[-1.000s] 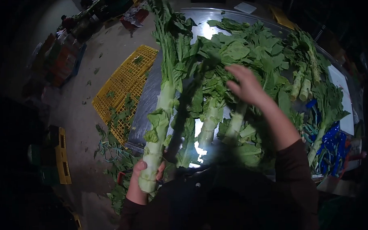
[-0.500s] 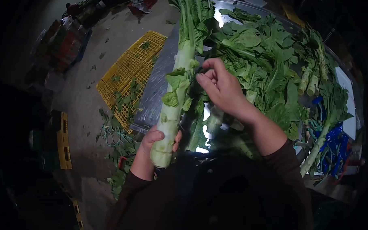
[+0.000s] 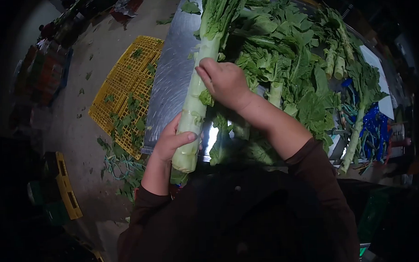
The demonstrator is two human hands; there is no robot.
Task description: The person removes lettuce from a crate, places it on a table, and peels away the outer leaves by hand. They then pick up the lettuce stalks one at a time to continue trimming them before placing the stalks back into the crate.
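Note:
A thick pale-green celtuce stem (image 3: 190,114) stands slanted in front of me, its leafy top running past the upper edge. My left hand (image 3: 170,140) is wrapped round its lower end, thumb across the front, just above the cut base. Against the stem's upper middle, my right hand (image 3: 224,82) is closed with its fingers curled in; whatever they pinch is hidden. Right below it a small leaf (image 3: 206,98) clings to the stem. Under and to the right of my hands, loose celtuce leaves (image 3: 304,77) cover much of the metal table (image 3: 170,77).
More celtuce stems (image 3: 339,66) lie at the table's right, one long stem (image 3: 355,139) near its edge. Beside them is blue plastic (image 3: 375,130). On the floor to the left, a yellow plastic pallet (image 3: 125,83) has leaf scraps on it. Crates (image 3: 43,74) stand farther back.
My right hand has moved left onto the stem and closed. The larger leaves midway up the stem are off it, leaving it barer. My left hand still grips the lower end.

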